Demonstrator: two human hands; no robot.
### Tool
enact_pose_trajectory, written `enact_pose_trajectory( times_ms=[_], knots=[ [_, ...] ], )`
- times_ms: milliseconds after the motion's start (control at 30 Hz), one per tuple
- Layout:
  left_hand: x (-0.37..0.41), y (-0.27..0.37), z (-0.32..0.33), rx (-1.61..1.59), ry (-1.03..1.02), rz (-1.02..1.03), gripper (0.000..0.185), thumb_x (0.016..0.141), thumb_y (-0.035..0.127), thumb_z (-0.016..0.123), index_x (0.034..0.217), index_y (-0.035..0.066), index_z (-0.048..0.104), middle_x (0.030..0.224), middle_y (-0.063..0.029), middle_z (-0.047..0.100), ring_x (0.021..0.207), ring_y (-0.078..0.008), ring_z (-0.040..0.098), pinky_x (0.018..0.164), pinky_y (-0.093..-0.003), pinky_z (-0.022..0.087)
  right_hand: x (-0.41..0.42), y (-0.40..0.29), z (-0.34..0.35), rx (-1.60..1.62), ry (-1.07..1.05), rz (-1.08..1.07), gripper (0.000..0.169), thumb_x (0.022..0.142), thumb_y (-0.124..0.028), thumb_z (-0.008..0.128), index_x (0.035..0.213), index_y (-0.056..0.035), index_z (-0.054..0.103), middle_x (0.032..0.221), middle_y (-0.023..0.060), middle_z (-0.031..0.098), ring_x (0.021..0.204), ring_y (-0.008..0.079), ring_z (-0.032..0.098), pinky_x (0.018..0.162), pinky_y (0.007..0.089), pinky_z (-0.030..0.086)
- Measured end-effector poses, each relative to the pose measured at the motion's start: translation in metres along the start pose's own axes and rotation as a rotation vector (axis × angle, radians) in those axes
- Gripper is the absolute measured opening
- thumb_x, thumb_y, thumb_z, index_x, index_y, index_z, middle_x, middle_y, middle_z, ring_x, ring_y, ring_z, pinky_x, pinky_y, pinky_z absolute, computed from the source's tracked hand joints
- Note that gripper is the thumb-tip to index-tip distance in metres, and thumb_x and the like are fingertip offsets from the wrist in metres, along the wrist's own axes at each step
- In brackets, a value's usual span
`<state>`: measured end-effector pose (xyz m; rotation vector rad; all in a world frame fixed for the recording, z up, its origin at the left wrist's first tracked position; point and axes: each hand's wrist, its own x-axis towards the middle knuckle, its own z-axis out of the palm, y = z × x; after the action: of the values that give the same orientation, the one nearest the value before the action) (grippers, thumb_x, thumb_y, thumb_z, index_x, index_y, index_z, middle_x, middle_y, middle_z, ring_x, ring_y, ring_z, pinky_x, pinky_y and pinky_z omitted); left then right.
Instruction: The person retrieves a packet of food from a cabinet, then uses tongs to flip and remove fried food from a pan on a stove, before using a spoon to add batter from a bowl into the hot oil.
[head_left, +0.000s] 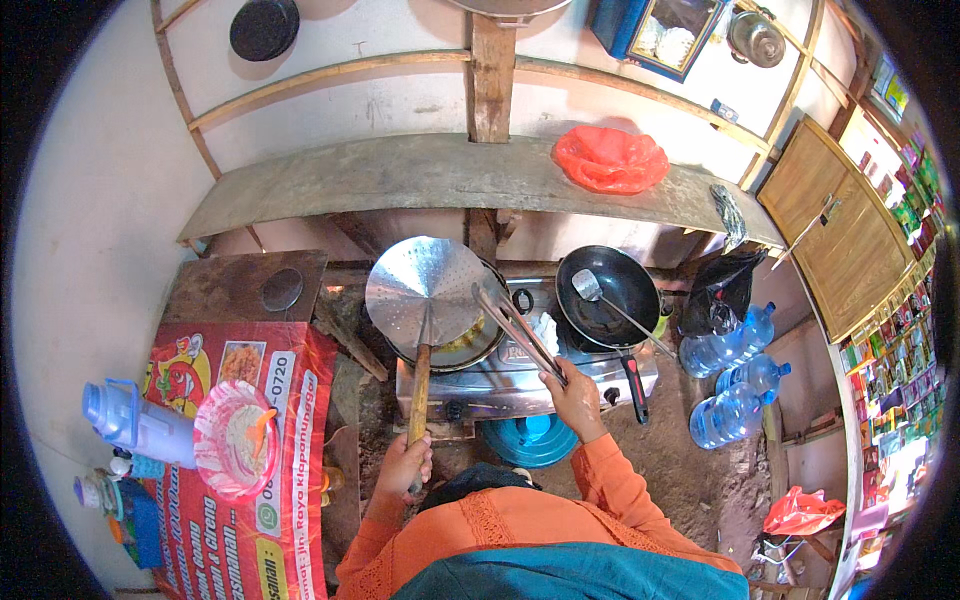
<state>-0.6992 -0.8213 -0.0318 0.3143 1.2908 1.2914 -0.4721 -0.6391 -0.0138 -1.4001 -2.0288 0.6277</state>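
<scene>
My left hand (406, 461) grips the wooden handle (421, 390) of a wide perforated metal skimmer (424, 289). The skimmer's disc lies over a wok (491, 352) on the left burner and hides most of it. Some yellowish food or oil (461, 341) shows past the disc's lower edge. In my right hand (576, 397) is a pair of long metal tongs (521, 330), their tips near the disc's right edge. Beneath stands a steel two-burner gas stove (517, 386). A black frying pan (619, 289) sits on its right burner with a metal spatula (589, 285) resting inside.
A red plastic bowl (236, 442) of pale flour-like powder with an orange spoon stands on the banner-covered table (307, 420) at left. Large water bottles (724, 416) and a black bag (712, 289) are right of the stove. Behind runs a shelf (375, 176) holding a red plastic bag (611, 157).
</scene>
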Motion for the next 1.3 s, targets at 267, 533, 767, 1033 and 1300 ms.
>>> enact_pose_trajectory(
  times_ms=[267, 533, 767, 1033, 1300],
  knots=[
    [0.004, -0.003, -0.002, 0.018, -0.010, -0.002, 0.012, 0.086, 0.016, 0.050, 0.090, 0.005, 0.046, 0.063, -0.0002, 0.045, 0.043, -0.0077, 0.041, 0.036, -0.0218, 0.035, 0.002, 0.002, 0.009, 0.009, -0.027, -0.007, 0.040, 0.078, -0.036, 0.058, 0.104, -0.0052, 0.054, 0.070, 0.0202, 0.060, 0.068, 0.0367, 0.059, 0.059, 0.0431, 0.045],
    [0.001, 0.000, 0.003, -0.002, 0.006, -0.040, 0.013, 0.086, 0.017, 0.050, 0.092, 0.006, 0.045, 0.063, 0.0004, 0.044, 0.043, -0.0072, 0.040, 0.036, -0.0214, 0.034, 0.003, -0.002, 0.012, 0.017, -0.031, -0.015, 0.039, 0.078, -0.032, 0.060, 0.102, -0.0012, 0.056, 0.078, 0.0223, 0.060, 0.072, 0.0353, 0.060, 0.063, 0.0405, 0.046],
    [0.002, 0.000, 0.015, 0.036, -0.062, -0.053, 0.014, 0.086, 0.017, 0.051, 0.093, 0.007, 0.045, 0.063, 0.0007, 0.044, 0.043, -0.0067, 0.040, 0.035, -0.0208, 0.033, 0.004, 0.001, 0.012, 0.043, -0.052, 0.012, 0.040, 0.078, -0.035, 0.058, 0.102, -0.0038, 0.055, 0.075, 0.0207, 0.061, 0.070, 0.0372, 0.059, 0.062, 0.0442, 0.045],
    [0.006, 0.003, 0.033, 0.020, -0.136, -0.073, 0.015, 0.085, 0.016, 0.052, 0.094, 0.007, 0.045, 0.063, 0.0009, 0.044, 0.043, -0.0064, 0.040, 0.036, -0.0199, 0.033, 0.005, 0.004, 0.002, 0.024, -0.043, 0.025, 0.042, 0.079, -0.037, 0.057, 0.104, -0.0033, 0.054, 0.075, 0.0223, 0.060, 0.070, 0.0375, 0.059, 0.063, 0.0442, 0.045],
    [0.007, 0.003, 0.034, 0.021, -0.126, -0.077, 0.015, 0.085, 0.015, 0.051, 0.094, 0.006, 0.045, 0.063, 0.0003, 0.045, 0.042, -0.0063, 0.040, 0.035, -0.0198, 0.033, 0.001, 0.008, 0.000, 0.003, 0.001, 0.037, 0.043, 0.078, -0.035, 0.059, 0.103, -0.0006, 0.055, 0.076, 0.0222, 0.060, 0.070, 0.0360, 0.060, 0.062, 0.0400, 0.046]
  ],
)
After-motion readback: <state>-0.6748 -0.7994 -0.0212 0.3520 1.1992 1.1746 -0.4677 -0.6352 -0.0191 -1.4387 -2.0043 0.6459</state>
